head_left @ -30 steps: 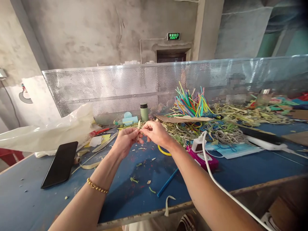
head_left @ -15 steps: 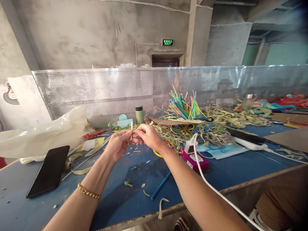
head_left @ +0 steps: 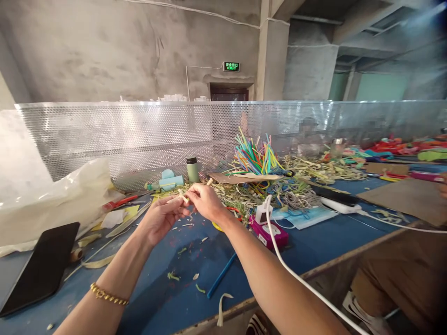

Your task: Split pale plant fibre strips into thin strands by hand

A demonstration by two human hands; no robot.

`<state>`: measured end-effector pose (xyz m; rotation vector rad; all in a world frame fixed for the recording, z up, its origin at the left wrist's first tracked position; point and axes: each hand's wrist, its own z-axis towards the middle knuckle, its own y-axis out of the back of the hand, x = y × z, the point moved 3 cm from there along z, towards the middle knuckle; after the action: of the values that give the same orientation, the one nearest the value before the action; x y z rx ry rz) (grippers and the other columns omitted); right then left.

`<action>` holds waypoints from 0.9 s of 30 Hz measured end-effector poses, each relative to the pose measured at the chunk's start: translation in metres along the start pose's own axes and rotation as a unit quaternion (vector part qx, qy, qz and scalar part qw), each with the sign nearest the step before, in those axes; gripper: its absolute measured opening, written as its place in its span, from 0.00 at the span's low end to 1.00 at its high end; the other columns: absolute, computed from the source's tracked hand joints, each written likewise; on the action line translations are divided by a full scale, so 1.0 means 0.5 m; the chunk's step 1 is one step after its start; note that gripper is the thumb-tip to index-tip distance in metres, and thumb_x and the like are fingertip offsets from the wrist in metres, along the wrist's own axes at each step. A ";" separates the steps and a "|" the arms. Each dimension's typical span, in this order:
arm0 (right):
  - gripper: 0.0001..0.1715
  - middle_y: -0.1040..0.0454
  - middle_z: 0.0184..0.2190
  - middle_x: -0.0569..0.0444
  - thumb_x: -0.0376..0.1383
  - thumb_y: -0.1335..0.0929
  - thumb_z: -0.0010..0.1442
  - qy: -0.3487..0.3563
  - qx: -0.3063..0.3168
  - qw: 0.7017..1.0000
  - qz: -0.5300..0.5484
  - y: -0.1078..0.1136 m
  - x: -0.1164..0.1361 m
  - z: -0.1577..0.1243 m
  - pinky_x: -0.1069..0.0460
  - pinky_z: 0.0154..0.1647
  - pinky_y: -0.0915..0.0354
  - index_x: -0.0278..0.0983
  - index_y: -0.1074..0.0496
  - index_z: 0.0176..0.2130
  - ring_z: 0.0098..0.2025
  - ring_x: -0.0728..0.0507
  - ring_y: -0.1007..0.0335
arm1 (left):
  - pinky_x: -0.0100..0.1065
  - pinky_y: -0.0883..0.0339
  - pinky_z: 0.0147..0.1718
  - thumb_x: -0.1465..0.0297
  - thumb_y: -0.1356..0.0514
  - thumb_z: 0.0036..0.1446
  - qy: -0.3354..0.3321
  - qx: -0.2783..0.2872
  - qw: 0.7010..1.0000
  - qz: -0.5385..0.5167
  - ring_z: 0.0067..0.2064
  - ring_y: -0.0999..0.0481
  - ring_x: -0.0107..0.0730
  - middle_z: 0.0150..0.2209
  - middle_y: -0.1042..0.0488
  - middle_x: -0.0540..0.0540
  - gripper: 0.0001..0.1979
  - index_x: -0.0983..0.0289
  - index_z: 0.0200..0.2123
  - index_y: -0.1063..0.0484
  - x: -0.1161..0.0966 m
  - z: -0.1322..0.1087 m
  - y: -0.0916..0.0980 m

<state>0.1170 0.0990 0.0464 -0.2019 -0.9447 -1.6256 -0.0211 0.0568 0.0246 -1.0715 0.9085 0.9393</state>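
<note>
Both my hands meet above the blue table (head_left: 314, 242), a little in front of a heap of pale strips (head_left: 244, 193). My left hand (head_left: 159, 218), with a gold bracelet on its wrist, pinches one end of a short pale strip (head_left: 182, 196). My right hand (head_left: 206, 201) pinches the same strip from the right, fingers closed on it. Small cut scraps (head_left: 190, 225) lie on the table beneath the hands.
A bunch of coloured strips (head_left: 256, 156) stands behind the heap. A black phone (head_left: 40, 267), plastic bag (head_left: 59, 200), green flask (head_left: 192, 170), pink power bank (head_left: 268, 232) with white cable, blue stick (head_left: 220, 277) and face mask (head_left: 307, 216) lie around. Perforated metal screen (head_left: 139, 135) at the back. Another person's leg (head_left: 405, 270) at right.
The view has swung to the right and up, so the table contents shifted left. Both hands stay together on the strip, now lower over the table.
</note>
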 end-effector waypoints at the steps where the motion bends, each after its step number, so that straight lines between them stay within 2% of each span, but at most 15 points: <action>1: 0.11 0.27 0.25 0.56 0.34 0.36 0.63 0.010 -0.009 1.000 -0.011 0.001 0.001 0.000 0.56 0.30 0.37 0.35 0.30 0.29 0.27 0.50 0.32 | 0.27 0.30 0.30 0.72 0.34 0.51 0.001 -0.001 1.000 -0.001 0.28 0.23 0.28 0.30 0.23 0.57 0.07 0.71 0.32 0.23 0.000 0.000 0.002; 4: 0.07 0.26 0.35 0.53 0.30 0.36 0.60 0.064 -0.052 0.996 -0.041 0.008 0.008 -0.004 0.54 0.38 0.35 0.36 0.28 0.38 0.37 0.48 0.30 | 0.27 0.30 0.28 0.72 0.32 0.49 -0.006 -0.015 1.000 -0.005 0.27 0.24 0.28 0.30 0.23 0.56 0.08 0.71 0.32 0.24 -0.001 0.001 0.007; 7: 0.17 0.29 0.41 0.51 0.23 0.35 0.53 0.110 -0.040 0.991 -0.067 0.006 0.022 -0.010 0.54 0.43 0.34 0.36 0.27 0.42 0.41 0.48 0.31 | 0.26 0.33 0.25 0.71 0.31 0.47 -0.025 -0.037 0.999 0.002 0.24 0.27 0.25 0.29 0.25 0.55 0.09 0.71 0.31 0.24 -0.005 0.001 0.010; 10: 0.15 0.28 0.38 0.52 0.23 0.35 0.53 0.127 -0.009 0.989 -0.079 -0.005 0.035 -0.016 0.53 0.44 0.34 0.36 0.26 0.38 0.39 0.48 0.31 | 0.25 0.37 0.21 0.69 0.31 0.46 -0.032 -0.047 0.998 0.022 0.21 0.31 0.23 0.24 0.28 0.52 0.09 0.70 0.26 0.26 -0.006 0.000 0.009; 14: 0.13 0.26 0.35 0.52 0.23 0.36 0.53 0.135 -0.014 0.987 -0.087 -0.018 0.044 -0.021 0.52 0.45 0.35 0.35 0.26 0.36 0.39 0.47 0.31 | 0.25 0.42 0.18 0.70 0.32 0.44 -0.031 -0.034 0.998 0.044 0.19 0.37 0.21 0.18 0.33 0.49 0.11 0.67 0.19 0.30 -0.003 0.001 0.006; 20: 0.10 0.26 0.35 0.53 0.25 0.34 0.53 0.129 -0.012 0.987 -0.094 -0.020 0.047 -0.022 0.53 0.42 0.35 0.35 0.26 0.35 0.37 0.48 0.31 | 0.27 0.40 0.20 0.69 0.34 0.44 -0.033 -0.050 0.998 0.024 0.20 0.35 0.23 0.20 0.33 0.49 0.08 0.67 0.21 0.28 -0.001 0.000 0.009; 25: 0.03 0.26 0.34 0.52 0.30 0.32 0.57 0.128 -0.036 0.981 -0.142 -0.014 0.048 -0.021 0.53 0.40 0.37 0.35 0.26 0.34 0.36 0.47 0.31 | 0.28 0.38 0.21 0.71 0.34 0.44 -0.035 -0.036 0.998 0.039 0.22 0.32 0.25 0.24 0.29 0.52 0.06 0.69 0.24 0.24 -0.010 -0.002 0.004; 27: 0.04 0.26 0.33 0.52 0.32 0.32 0.59 0.122 -0.048 0.980 -0.150 -0.013 0.045 -0.020 0.53 0.38 0.38 0.35 0.26 0.32 0.35 0.48 0.31 | 0.28 0.38 0.22 0.73 0.35 0.43 -0.036 -0.027 0.998 0.038 0.22 0.32 0.25 0.23 0.29 0.53 0.04 0.69 0.23 0.24 -0.011 -0.001 0.003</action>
<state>0.1081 0.0758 0.0502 0.0776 -0.7328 -1.9244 -0.0243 0.0558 0.0290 -1.0487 0.8741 1.0646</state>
